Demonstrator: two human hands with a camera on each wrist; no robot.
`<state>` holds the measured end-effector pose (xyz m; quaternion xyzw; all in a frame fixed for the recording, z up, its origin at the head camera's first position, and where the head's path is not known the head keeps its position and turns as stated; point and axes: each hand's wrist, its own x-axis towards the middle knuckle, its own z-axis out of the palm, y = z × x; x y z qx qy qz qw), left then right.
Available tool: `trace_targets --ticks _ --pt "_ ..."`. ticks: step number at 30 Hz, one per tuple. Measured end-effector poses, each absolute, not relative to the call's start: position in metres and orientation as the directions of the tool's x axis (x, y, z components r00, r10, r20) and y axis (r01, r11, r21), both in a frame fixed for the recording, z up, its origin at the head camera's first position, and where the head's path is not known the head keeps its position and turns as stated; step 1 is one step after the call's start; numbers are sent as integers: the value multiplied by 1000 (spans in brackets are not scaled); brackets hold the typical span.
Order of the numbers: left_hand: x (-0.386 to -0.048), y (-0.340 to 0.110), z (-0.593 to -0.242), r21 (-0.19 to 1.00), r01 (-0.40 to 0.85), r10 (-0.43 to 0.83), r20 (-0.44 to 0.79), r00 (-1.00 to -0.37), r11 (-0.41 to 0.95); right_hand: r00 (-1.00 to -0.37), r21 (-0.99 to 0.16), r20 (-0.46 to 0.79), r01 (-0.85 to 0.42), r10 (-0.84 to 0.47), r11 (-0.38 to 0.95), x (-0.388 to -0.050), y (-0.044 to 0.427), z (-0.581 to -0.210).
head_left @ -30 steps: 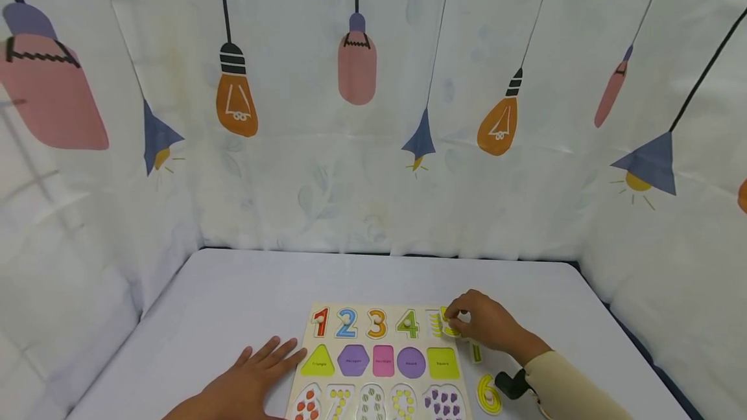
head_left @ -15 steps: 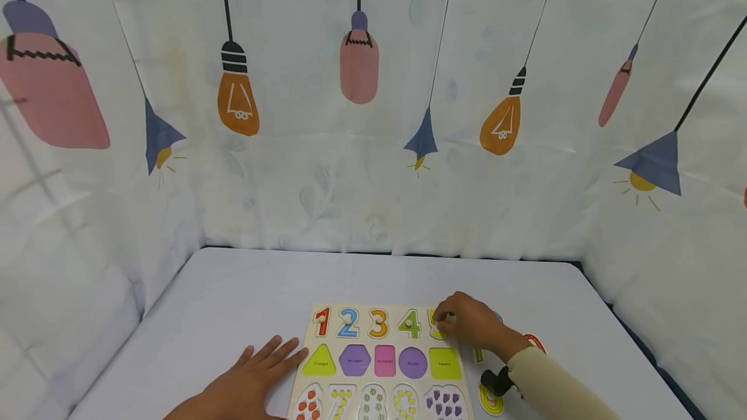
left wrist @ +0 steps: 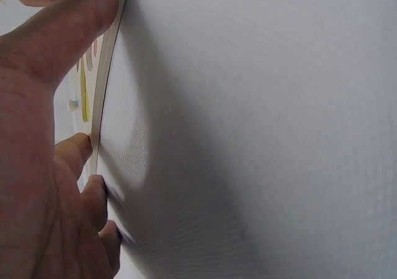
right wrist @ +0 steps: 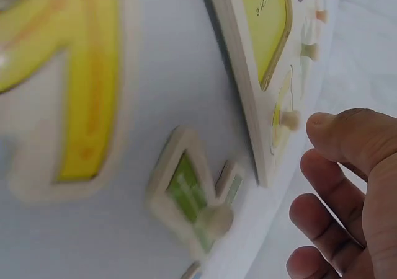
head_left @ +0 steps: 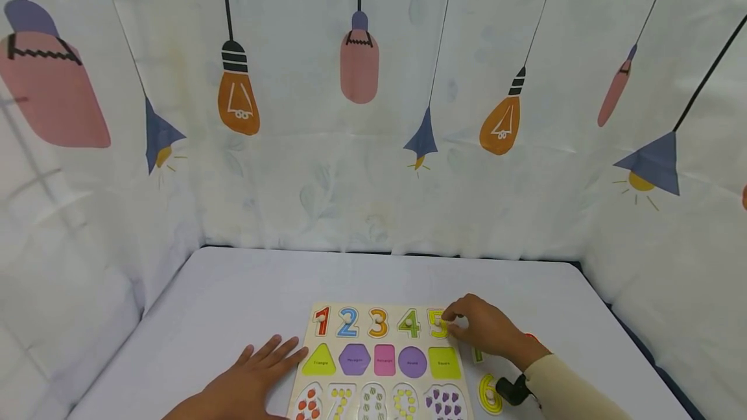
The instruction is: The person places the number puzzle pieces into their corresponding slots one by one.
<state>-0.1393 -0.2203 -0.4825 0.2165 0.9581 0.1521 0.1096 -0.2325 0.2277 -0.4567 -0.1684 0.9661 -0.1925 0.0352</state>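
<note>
My right hand [head_left: 487,326] hovers at the top right corner of a wooden number puzzle board [head_left: 423,324], thumb and fingers apart. Beside them, the yellow number 5 piece [head_left: 434,316] lies in its slot. In the right wrist view a small gap separates the thumb from the 5's knob [right wrist: 290,119], and the fingers hold nothing. My left hand [head_left: 257,371] rests spread at the board's left edge. In the left wrist view its thumb and fingertips touch that wooden edge [left wrist: 105,62]. Pieces 1 [head_left: 321,321], 2 [head_left: 347,323], 3 [head_left: 377,323] and 4 [head_left: 409,324] fill the top row.
Right of the board lie a yellow 6 piece [head_left: 489,395], a green piece [right wrist: 189,186] with a knob and a red piece [head_left: 531,336], mostly hidden by the arm. Coloured shapes form the middle row. Bottom-row slots show fruit pictures [head_left: 445,400]. A white curtain [head_left: 350,212] hangs behind.
My right hand brought the yellow 5 piece left into its slot, then let go and drew back slightly to the right. The left hand stayed in place.
</note>
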Motion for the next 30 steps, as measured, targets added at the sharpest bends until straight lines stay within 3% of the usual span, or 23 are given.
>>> trace_targets --ticks 11,22,27,30 --pt "-140 -222 -485 343 401 466 -133 -875 850 -930 -334 -50 -329 -365 883 -189 269 -452" --pt "-140 -225 -483 354 419 486 -126 -865 836 -900 -422 -157 -310 -406 852 -158 287 -463" --pt "-140 -225 -484 350 425 491 -124 -862 835 -897 -446 -235 -243 -375 861 -153 286 -471" --pt "-141 -224 -485 350 426 491 -120 -863 834 -896 -423 -202 -284 -395 861 -152 286 -471"
